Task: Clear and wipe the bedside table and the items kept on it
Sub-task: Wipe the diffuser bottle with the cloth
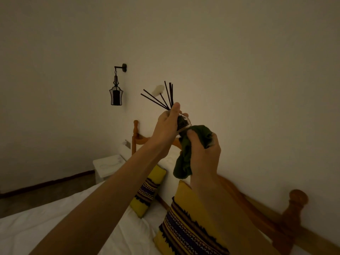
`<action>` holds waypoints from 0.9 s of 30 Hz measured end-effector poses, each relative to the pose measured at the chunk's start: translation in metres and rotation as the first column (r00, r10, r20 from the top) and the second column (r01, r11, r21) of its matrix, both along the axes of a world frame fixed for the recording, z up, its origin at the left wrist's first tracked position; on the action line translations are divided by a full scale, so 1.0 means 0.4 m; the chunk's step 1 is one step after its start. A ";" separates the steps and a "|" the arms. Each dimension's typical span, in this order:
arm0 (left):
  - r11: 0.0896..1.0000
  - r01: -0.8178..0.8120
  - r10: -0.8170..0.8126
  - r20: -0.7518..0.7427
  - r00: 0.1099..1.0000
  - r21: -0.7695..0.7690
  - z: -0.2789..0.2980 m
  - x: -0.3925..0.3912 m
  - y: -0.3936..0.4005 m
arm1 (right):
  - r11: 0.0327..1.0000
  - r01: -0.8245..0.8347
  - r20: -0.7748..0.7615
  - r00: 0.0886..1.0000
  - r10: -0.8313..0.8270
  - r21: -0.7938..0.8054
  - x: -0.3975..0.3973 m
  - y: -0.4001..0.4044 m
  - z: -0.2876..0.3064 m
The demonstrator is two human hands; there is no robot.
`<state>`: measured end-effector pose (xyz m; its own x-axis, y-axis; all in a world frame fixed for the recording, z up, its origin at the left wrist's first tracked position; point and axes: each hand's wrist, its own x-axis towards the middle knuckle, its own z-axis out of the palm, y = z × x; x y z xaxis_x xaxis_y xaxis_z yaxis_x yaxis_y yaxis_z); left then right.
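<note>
My left hand (pixel 166 128) holds a small glass reed diffuser jar (pixel 182 122) up in front of the wall, with several dark sticks (pixel 165 97) fanning out above my thumb. My right hand (pixel 204 155) grips a dark green cloth (pixel 185 157), bunched against the underside of the jar and hanging below my fingers. The white bedside table (pixel 107 167) stands far off at the left of the bed, with a thin cord lying on its top.
A white bed (pixel 55 227) lies below my arms with two yellow patterned cushions (pixel 185 225) (pixel 149 190) against a wooden headboard (pixel 287 216). A black lantern lamp (pixel 116 92) hangs on the wall. A wall socket (pixel 127 143) sits above the table.
</note>
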<state>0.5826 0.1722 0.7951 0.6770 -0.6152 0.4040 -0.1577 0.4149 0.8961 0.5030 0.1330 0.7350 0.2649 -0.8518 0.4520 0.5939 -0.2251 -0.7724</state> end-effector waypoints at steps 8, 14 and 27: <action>0.986 0.012 -0.069 0.345 0.936 0.165 -0.078 -0.008 0.030 | 0.999 -0.033 0.022 0.999 0.033 -0.002 -0.003 -0.038 0.012; 0.973 -0.189 0.048 0.691 0.722 0.129 -0.097 -0.015 0.062 | 0.923 -0.350 -0.180 0.909 0.377 0.162 0.007 -0.059 0.047; 0.896 -0.441 0.327 0.731 0.599 -0.040 -0.254 0.081 0.046 | 0.409 -0.683 0.191 0.623 0.758 0.605 0.120 -0.025 -0.138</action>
